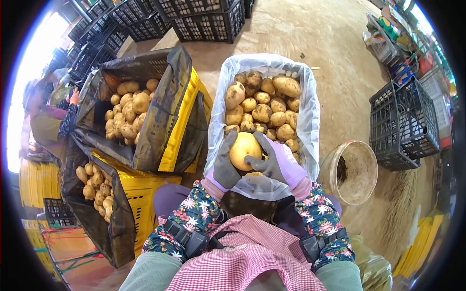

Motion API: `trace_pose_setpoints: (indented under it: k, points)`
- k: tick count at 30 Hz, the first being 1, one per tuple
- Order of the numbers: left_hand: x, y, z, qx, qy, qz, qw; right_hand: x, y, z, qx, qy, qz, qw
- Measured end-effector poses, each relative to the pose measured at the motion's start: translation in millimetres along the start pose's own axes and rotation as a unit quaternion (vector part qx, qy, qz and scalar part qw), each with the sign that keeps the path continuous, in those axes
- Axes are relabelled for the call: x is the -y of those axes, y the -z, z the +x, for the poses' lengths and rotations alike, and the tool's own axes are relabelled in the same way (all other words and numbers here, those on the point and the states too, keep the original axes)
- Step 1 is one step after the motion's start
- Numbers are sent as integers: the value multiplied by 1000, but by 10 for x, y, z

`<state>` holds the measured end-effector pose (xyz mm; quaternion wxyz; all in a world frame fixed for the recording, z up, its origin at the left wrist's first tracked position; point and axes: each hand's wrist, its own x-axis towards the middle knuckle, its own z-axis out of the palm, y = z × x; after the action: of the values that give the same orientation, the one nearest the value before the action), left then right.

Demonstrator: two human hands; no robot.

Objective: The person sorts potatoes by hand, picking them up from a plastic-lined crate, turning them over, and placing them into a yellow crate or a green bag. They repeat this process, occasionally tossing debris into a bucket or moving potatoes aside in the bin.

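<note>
Item: one large potato point(244, 150), at the near edge of the white-lined crate point(310, 121). Your gloved left hand point(224, 167) and right hand point(281, 162) both grip it, clamped on either side. Crate nearly full; yellow crates point(182, 121) to its left partly filled.

Bright daylight, fisheye view inside a black circular vignette.
Overexposed glare at the upper left edge; soft, even light on the floor point(291, 34), faint shadows. The potato point(244, 150) at centre is sharp; the crate point(403, 121) near the rim bends.
</note>
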<state>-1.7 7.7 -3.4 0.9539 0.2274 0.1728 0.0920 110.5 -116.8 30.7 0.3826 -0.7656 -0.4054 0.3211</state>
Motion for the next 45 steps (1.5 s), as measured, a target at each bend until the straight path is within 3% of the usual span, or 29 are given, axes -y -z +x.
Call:
trace_pose_setpoints:
  k: [2, 9, 11, 12, 13, 14, 15, 16, 17, 18, 20, 21, 22, 23, 25, 27, 28, 29, 31, 32, 34, 37, 41, 42, 43, 44, 45]
  points:
    - [-1, -10, -16, -20, 17, -7, 1000, -70, -42, 23, -21, 27, -93, 995]
    - [0, -40, -51, -43, 3, 7, 999, 48, -29, -7, -12, 2, -137, 990]
    - [-27, 36, -38, -1, 55, -82, 995, 169, 45, -48, 30, -59, 16, 998]
    - [6, 40, -51, -1, 51, -81, 995, 77, 31, -23, 31, -56, 15, 998]
    - [62, 35, -80, 7, -104, 176, 979, -90, 3, 20, -17, 22, 122, 992]
    - [76, 16, -97, 12, -250, 418, 873, -118, 6, 56, -64, 101, 227, 967]
    - [17, -1, -65, 11, -257, 417, 872, -41, 57, 60, -60, -54, 336, 938]
    - [-70, -22, -21, -1, -120, 161, 980, -102, 77, 80, -55, -41, 377, 924]
    - [-134, -37, -4, -11, 29, -112, 993, -140, 86, 77, -47, -30, 418, 907]
    - [-143, 6, 38, -19, 31, -98, 994, -146, 71, 71, -42, -27, 416, 908]
    - [-182, -37, 9, -9, 12, -65, 998, -102, 61, 55, -159, 2, 225, 961]
    - [-185, -53, -17, -1, -1, -33, 999, -66, 55, 47, -157, 5, 225, 962]
    - [-80, 138, 38, -2, -118, 210, 970, -15, 51, 35, -165, 40, 219, 961]
    - [-102, 135, 21, -4, -122, 211, 970, 47, 46, 13, -173, 74, 213, 959]
    - [-150, 122, -22, -18, -29, 12, 999, 122, 23, -3, -146, 44, 245, 958]
    - [-153, 122, -39, -14, -27, -37, 999, 61, -20, 44, -180, 252, -11, 951]
    - [-154, 122, -42, -7, -21, -86, 996, 72, -29, 73, -158, 276, -53, 947]
    - [-166, 136, -45, -7, -21, -85, 996, 99, -47, 73, -158, 277, -52, 946]
    - [-196, 171, -56, 85, 0, -113, 990, 157, -83, 59, -147, 305, -130, 932]
    - [-194, 102, -75, 85, 1, -112, 990, 166, -102, 55, -148, 305, -129, 932]
    - [-178, -71, -119, -56, -81, 54, 994, 167, -138, 49, -154, 304, -170, 925]
    - [-190, -22, -109, -6, -51, -51, 997, 52, -204, 54, -164, 305, -225, 911]
    - [-198, -114, -150, 21, -24, -42, 999, 77, -223, 12, -175, 279, -311, 892]
    - [-171, -86, -100, -2, -34, 26, 999, 112, -207, -4, -178, 278, -313, 891]
    - [-147, -85, -52, -23, -43, 93, 994, 151, -180, -19, -152, 263, -157, 940]
    - [-157, -120, -65, 12, -95, 230, 969, 184, -150, -31, -123, 243, 2, 962]
    - [-164, -211, -122, -27, -54, 204, 977, 100, -203, -13, -104, 199, 152, 963]
